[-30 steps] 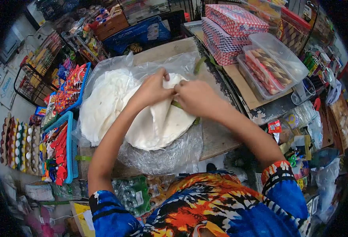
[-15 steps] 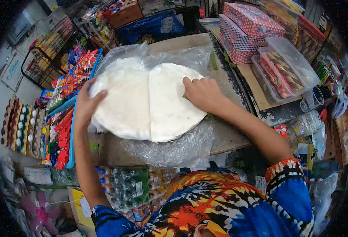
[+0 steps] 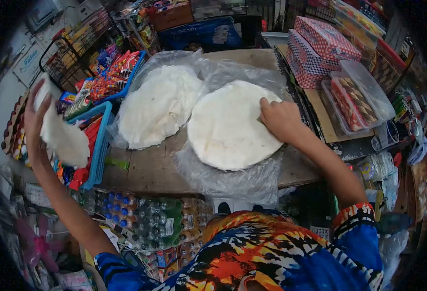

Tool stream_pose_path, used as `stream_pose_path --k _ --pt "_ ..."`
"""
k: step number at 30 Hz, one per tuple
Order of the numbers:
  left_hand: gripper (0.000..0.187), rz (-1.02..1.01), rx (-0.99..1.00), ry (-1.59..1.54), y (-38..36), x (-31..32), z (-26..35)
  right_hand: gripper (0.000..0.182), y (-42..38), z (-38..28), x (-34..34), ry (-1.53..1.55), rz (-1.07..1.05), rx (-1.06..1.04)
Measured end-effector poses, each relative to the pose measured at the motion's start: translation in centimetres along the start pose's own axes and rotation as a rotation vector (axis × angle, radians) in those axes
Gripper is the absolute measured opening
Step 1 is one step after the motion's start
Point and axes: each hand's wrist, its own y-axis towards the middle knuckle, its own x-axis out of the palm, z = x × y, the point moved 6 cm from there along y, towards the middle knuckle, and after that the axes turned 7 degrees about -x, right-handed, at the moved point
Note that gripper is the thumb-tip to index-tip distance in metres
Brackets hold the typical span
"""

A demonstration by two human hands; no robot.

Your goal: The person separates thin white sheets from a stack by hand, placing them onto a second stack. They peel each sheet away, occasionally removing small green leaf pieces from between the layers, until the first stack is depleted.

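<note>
My left hand [image 3: 36, 119] is raised at the far left, its fingers round a thin white sheet [image 3: 64, 136] that hangs down over the blue basket. A round stack of white sheets [image 3: 233, 127] lies on clear plastic on the wooden table. My right hand [image 3: 281, 119] is at the right edge of this stack, fingers curled and pressed on it; whether it pinches an edge is hard to see. Left of the stack, another white pile [image 3: 160, 104] with ragged edges lies on its own plastic.
Blue baskets [image 3: 102, 145] of snack packs line the table's left side. Checkered boxes [image 3: 320, 51] and an open plastic container [image 3: 352, 104] stand at the right. Bottles [image 3: 160, 223] are packed below the table's [image 3: 150, 177] front edge.
My left hand has moved left and up, carrying a sheet off the stack. The ragged pile at the left is now uncovered. My right hand stays at the stack's right edge.
</note>
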Motion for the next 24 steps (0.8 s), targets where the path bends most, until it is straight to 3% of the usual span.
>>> stream_pose_path --k 2,4,5,6,7,8,9,10,12,14,18,20,24 --pt "0.055 -0.035 0.073 -0.133 -1.8 2.6 4.9 0.023 0.6 0.1 -1.0 -0.004 -0.040 0.003" --pt "0.049 -0.116 0.019 -0.265 -4.3 5.6 10.3 0.027 1.3 0.3 -2.5 0.266 -0.046 -0.057" --pt "0.046 -0.183 0.019 -0.360 -5.3 7.4 12.7 0.034 1.7 0.4 -3.2 0.554 -0.076 -0.005" --pt "0.045 -0.254 0.094 -0.359 -5.6 9.5 14.8 0.034 1.6 0.1 -3.9 0.554 -0.079 -0.004" --pt "0.044 -0.261 0.273 -0.258 -6.2 11.4 17.4 0.036 1.2 0.0 -4.0 0.990 -0.082 0.087" --pt "0.043 -0.393 0.311 -0.295 -7.2 14.1 19.1 0.038 0.8 -0.3 -4.1 1.427 -0.081 0.186" --pt "0.042 -0.451 0.373 -0.369 -8.3 17.3 20.7 0.041 0.2 -0.7 -4.2 1.579 -0.101 0.216" --pt "0.042 -0.476 0.556 -0.347 -9.8 20.6 22.8 0.041 -0.3 -0.8 -3.8 1.581 -0.101 0.228" --pt "0.037 -0.908 0.184 -0.515 -13.8 26.4 25.5 0.043 -1.7 -0.4 -1.9 1.833 -0.042 0.393" --pt "0.032 -1.189 0.114 -0.800 -17.2 32.1 26.4 0.045 -3.6 0.9 -0.3 1.697 0.016 0.518" --pt "0.028 -1.242 0.122 -0.782 -19.8 35.2 26.2 0.041 -6.7 1.8 1.2 1.791 0.148 0.598" --pt "0.030 -1.250 -0.205 -0.834 -19.7 35.3 25.1 0.036 -7.1 1.2 -0.1 1.670 0.208 0.566" --pt "0.039 -1.307 -0.339 -0.923 -19.5 34.0 25.4 0.028 -6.0 -0.4 -2.2 1.439 0.272 0.359"
